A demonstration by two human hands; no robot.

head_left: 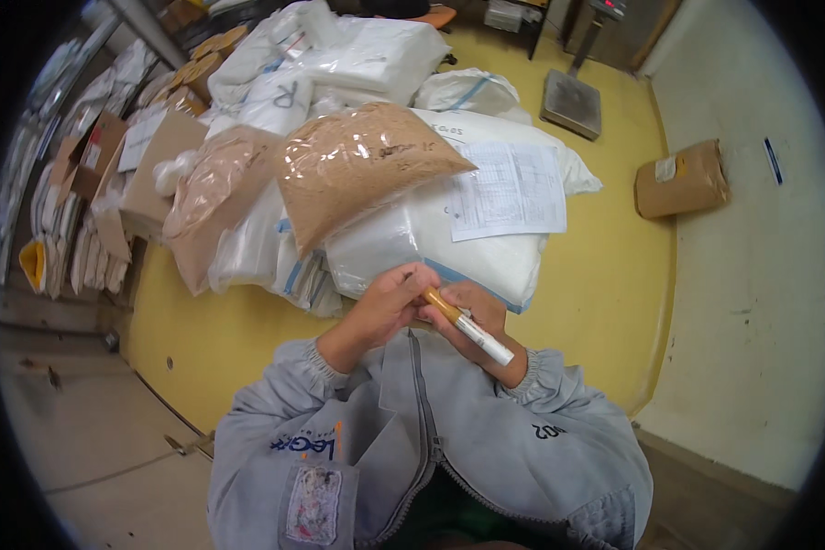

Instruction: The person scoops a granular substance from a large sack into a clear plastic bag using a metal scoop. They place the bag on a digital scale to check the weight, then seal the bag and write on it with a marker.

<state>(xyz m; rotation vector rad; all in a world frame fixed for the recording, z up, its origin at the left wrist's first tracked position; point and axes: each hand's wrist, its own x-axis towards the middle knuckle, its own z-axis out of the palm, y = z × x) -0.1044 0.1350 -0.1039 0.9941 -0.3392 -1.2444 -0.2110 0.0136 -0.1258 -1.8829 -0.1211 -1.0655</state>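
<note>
In front of my chest, both hands are closed round a slim tan-and-white tube (472, 327). It slants down to the right, its tan end between my fingers and its white, labelled end sticking out past my right hand. My left hand (388, 304) pinches the upper tan end. Lower down, my right hand (479, 310) wraps the body of the tube. Just beyond my hands lies a clear plastic bag of brown powder (367, 160) with handwriting on it. It rests on a large white sack (385, 243), beside printed paper sheets (509, 192).
More white sacks (357, 60) are piled behind, with a pinkish-brown bag (220, 197) at the left. Shelves with folders and cardboard boxes (147, 174) line the left side. On the yellow floor stand a platform scale (571, 103) and a brown paper package (683, 181), near the right wall.
</note>
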